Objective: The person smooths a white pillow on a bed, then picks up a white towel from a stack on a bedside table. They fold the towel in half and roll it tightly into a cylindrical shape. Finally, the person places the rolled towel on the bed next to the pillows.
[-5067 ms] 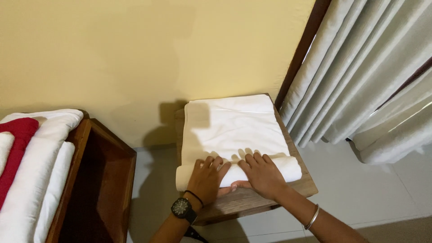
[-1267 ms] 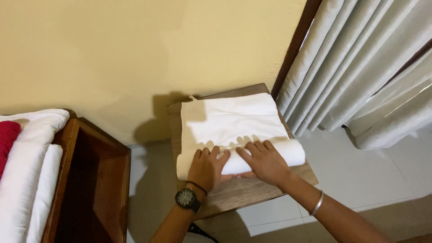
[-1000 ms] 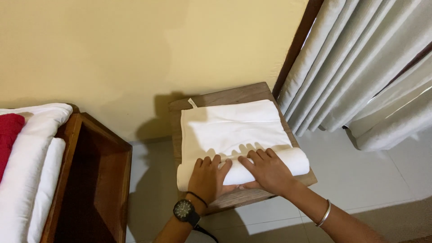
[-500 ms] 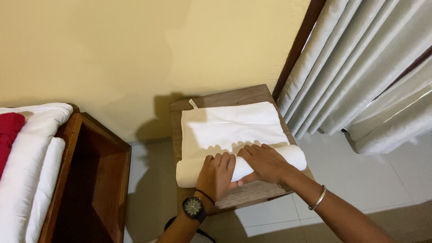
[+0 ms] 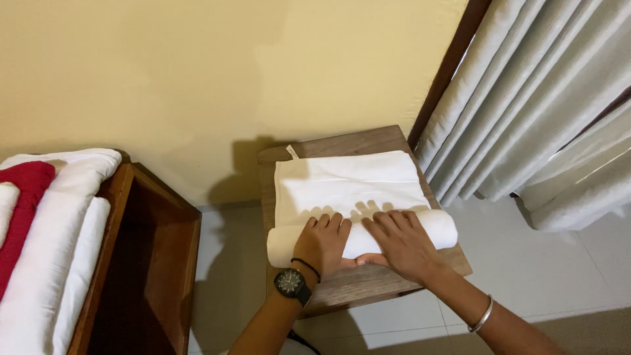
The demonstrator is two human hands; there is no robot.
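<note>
The left hand point(image 5: 322, 242), with a black round wristwatch point(image 5: 290, 284) and a thin black cord band on its wrist, lies palm down with its fingers spread lightly on the rolled near end of a white cotton towel point(image 5: 351, 190); nothing is pinched, the palm simply presses on the roll. Far to the left, a stack of white folded linen point(image 5: 62, 243) with one red cloth point(image 5: 23, 210) in it sits against a dark wooden open-topped box point(image 5: 148, 276). The towel lies on a small brown wooden square table point(image 5: 368, 292) against the yellow wall, its far part flat, with a small loop tag at the back left corner, its near part rolled into a cylinder across the table. Just beside the left hand, thumbs nearly touching, the right hand point(image 5: 401, 243) rests flat on the roll, fingers spread, a thin silver bangle point(image 5: 482, 315) on the forearm. Right of the table hang pale grey pleated curtains point(image 5: 539, 112).
</note>
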